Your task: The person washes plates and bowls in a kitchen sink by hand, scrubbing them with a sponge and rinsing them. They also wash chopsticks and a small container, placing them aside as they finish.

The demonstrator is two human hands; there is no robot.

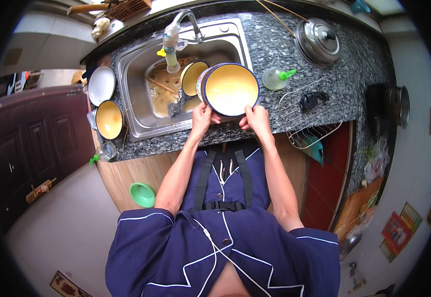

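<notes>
Between my hands a large enamel bowl point(232, 89), yellow inside with a dark blue rim, is held over the right front of the stainless steel sink point(131, 107). My left hand point(202, 118) grips its near left edge, and my right hand point(255, 118) its near right edge. The bowl tilts so that its inside faces me. Beyond it in the sink lean a smaller yellow enamel bowl point(192, 76) and a dark scouring pad or cloth point(174, 107). Cloudy water with bits of food and a chopstick-like stick point(161, 85) lies in the basin.
A faucet point(187, 16) with a wrapped spout extension hangs over the sink. Left of it stand a white plate point(101, 86), a yellow bowl point(109, 119) and a bottle point(106, 151). At right are a green-topped bottle point(275, 78), a wire rack point(293, 107) and a lidded pot point(318, 41).
</notes>
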